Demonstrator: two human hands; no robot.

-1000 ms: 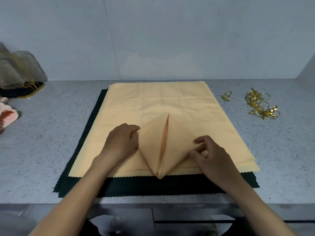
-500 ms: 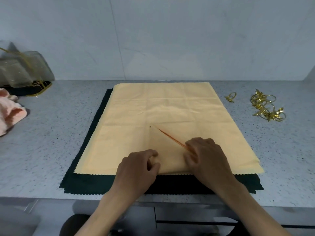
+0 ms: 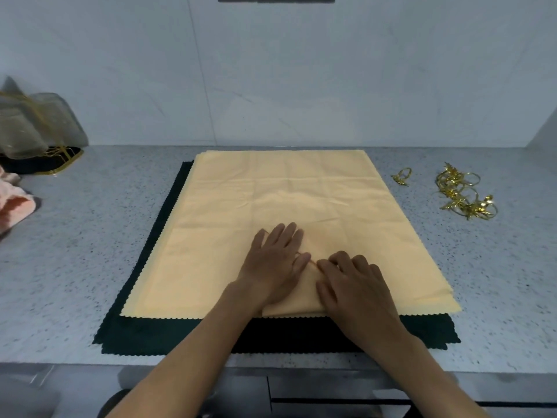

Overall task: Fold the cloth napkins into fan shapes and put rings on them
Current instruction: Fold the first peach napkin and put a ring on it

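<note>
A stack of pale yellow napkins [image 3: 271, 191] lies flat on dark green cloths [image 3: 168, 336] on the speckled counter. On its near edge sits a small folded yellow napkin [image 3: 304, 300], mostly hidden under my hands. My left hand [image 3: 275, 263] lies flat on it with straight fingers, pressing down. My right hand [image 3: 355, 285] rests on its right part with fingers bent, the fingertips on the fold by the stitched edge. A pile of gold napkin rings [image 3: 465, 196] lies at the right, with a single gold ring [image 3: 402, 176] beside it.
At the far left stand a sheer organza bag [image 3: 33, 125] on a dark gold-trimmed item [image 3: 57, 164], and a pink cloth [image 3: 13, 206]. A wall rises behind the counter. The counter's front edge [image 3: 271, 365] runs just below the green cloths.
The triangular fold seen a second ago has been folded over again into a smaller packet. My left hand went from a curled grip at the near edge to lying flat on it.
</note>
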